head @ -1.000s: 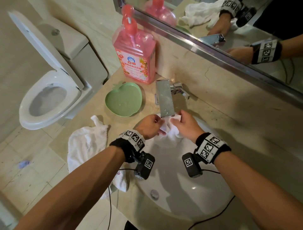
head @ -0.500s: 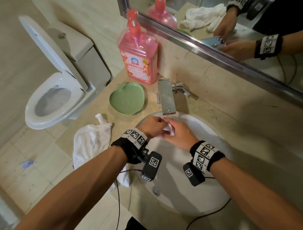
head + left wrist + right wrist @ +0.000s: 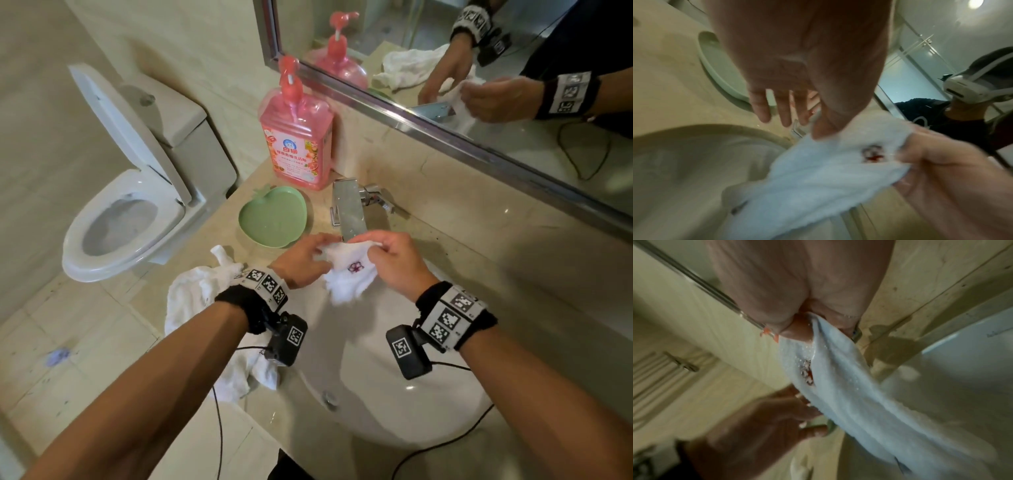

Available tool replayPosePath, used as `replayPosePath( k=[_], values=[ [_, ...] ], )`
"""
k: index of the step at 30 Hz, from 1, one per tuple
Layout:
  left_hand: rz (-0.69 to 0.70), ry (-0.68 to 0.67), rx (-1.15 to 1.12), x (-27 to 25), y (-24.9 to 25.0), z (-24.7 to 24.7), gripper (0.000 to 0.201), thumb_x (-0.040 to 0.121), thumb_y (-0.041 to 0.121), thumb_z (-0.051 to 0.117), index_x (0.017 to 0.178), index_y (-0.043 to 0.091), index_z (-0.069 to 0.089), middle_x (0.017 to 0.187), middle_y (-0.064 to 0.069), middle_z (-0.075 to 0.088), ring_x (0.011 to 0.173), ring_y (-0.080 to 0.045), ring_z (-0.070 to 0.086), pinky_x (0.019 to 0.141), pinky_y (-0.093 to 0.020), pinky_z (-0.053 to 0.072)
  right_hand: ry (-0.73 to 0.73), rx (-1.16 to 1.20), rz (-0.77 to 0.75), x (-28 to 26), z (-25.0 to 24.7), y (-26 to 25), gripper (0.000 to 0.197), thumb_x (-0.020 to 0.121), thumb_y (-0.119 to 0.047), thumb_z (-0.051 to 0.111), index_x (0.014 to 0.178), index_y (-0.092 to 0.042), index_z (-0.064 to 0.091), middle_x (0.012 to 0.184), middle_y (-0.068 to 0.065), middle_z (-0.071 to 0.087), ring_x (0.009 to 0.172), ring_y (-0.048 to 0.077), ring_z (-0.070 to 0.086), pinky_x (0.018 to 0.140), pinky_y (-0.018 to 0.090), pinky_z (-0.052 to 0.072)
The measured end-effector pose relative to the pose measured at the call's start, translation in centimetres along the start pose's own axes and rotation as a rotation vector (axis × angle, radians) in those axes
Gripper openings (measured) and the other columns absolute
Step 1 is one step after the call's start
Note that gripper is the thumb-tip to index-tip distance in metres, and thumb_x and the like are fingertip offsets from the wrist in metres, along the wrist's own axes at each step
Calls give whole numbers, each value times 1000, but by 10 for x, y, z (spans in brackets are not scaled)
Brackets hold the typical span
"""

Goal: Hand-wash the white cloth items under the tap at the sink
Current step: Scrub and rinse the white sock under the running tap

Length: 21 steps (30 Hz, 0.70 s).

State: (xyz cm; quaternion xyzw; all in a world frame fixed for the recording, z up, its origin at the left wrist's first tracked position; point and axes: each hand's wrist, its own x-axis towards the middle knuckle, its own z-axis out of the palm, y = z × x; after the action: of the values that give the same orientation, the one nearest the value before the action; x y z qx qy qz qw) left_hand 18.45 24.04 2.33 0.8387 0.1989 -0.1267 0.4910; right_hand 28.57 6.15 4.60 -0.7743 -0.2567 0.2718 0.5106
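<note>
A small white cloth (image 3: 347, 274) with a tiny red emblem hangs spread between my two hands, just below the spout of the chrome tap (image 3: 349, 212) and over the white sink (image 3: 394, 404). My left hand (image 3: 317, 250) pinches its left edge with thumb and forefinger; the other fingers (image 3: 783, 112) stick out straight. My right hand (image 3: 375, 247) pinches the right edge. The wrist views show the cloth (image 3: 818, 170) (image 3: 849, 394) wet with droplets, gripped by my right hand (image 3: 803, 326). More white cloth items (image 3: 195, 294) lie heaped on the counter at the sink's left.
A green apple-shaped dish (image 3: 272, 216) and a pink pump bottle (image 3: 296, 137) stand on the counter left of the tap. A mirror (image 3: 479, 68) runs along the back wall. A toilet (image 3: 126, 205) with its lid up is at the far left. Cables trail from both wrists.
My hands were pressed together with the cloth bunched between them under the spout. They have drawn apart, and the cloth is now stretched out with its emblem showing.
</note>
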Motion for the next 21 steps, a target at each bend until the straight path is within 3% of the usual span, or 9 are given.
replayPosePath(
  k=[2, 4, 6, 8, 11, 13, 15, 17, 21],
  values=[
    [20, -40, -72, 1, -3, -5, 31, 87, 16, 67, 117, 24, 64, 109, 7, 67, 93, -5, 63, 86, -22, 47, -21, 58, -30, 3, -6, -13, 41, 82, 3, 46, 86, -25, 75, 73, -13, 71, 68, 3, 61, 63, 21, 48],
    [59, 56, -147, 1, -6, -8, 14, 85, 16, 74, 97, 20, 68, 91, 5, 69, 84, -10, 64, 83, -28, 49, -24, 91, -51, 6, -11, -20, 36, 76, -5, 45, 81, -25, 75, 70, -12, 70, 65, 2, 60, 60, 18, 47],
    [76, 146, -280, -1, -9, -11, 16, 82, 9, 77, 82, 16, 62, 78, 3, 64, 76, -14, 59, 78, -32, 48, -1, 52, -54, 7, -17, -18, 34, 79, -1, 47, 81, -21, 74, 70, -11, 68, 60, -4, 56, 56, 12, 44],
    [85, 170, -377, -3, -9, -12, 25, 81, 0, 75, 76, 14, 54, 73, 0, 58, 74, -18, 54, 73, -35, 44, -2, -41, -24, 9, -22, -7, 39, 84, 8, 47, 87, -20, 73, 73, -10, 67, 57, -8, 55, 52, 8, 39],
    [133, 157, -286, -6, -10, -11, 26, 83, 1, 72, 82, 18, 51, 75, -1, 59, 71, -19, 54, 72, -38, 46, -75, -222, 63, 8, -24, 12, 41, 85, 7, 47, 105, -22, 69, 83, -10, 66, 69, -4, 59, 54, 14, 39],
    [204, 177, -127, -8, -8, -8, 24, 85, 11, 68, 93, 24, 50, 78, 2, 63, 67, -15, 56, 70, -34, 49, -108, -327, 71, 8, -23, 22, 40, 86, 3, 48, 111, -21, 69, 87, -5, 66, 78, 7, 60, 59, 20, 40],
    [255, 201, 50, -9, -8, -3, 26, 87, 15, 62, 109, 26, 53, 90, 0, 65, 73, -17, 59, 72, -31, 50, -99, -366, 67, 8, -22, 27, 36, 89, 1, 46, 108, -18, 70, 84, -2, 65, 78, 13, 59, 59, 18, 40],
    [285, 169, 219, -7, -9, 3, 33, 89, 12, 60, 120, 22, 59, 101, -4, 64, 85, -20, 58, 78, -31, 47, -71, -336, 90, 9, -23, 30, 31, 91, 0, 46, 104, -16, 69, 76, -8, 61, 69, 7, 54, 54, 11, 37],
    [280, 113, 390, 0, -13, 17, 24, 85, 28, 72, 105, 17, 67, 92, 4, 53, 78, -14, 47, 72, -29, 36, -96, -291, 175, 7, -21, 34, 27, 92, -2, 44, 88, -23, 62, 71, -7, 59, 63, 7, 53, 46, 11, 35]
  ],
)
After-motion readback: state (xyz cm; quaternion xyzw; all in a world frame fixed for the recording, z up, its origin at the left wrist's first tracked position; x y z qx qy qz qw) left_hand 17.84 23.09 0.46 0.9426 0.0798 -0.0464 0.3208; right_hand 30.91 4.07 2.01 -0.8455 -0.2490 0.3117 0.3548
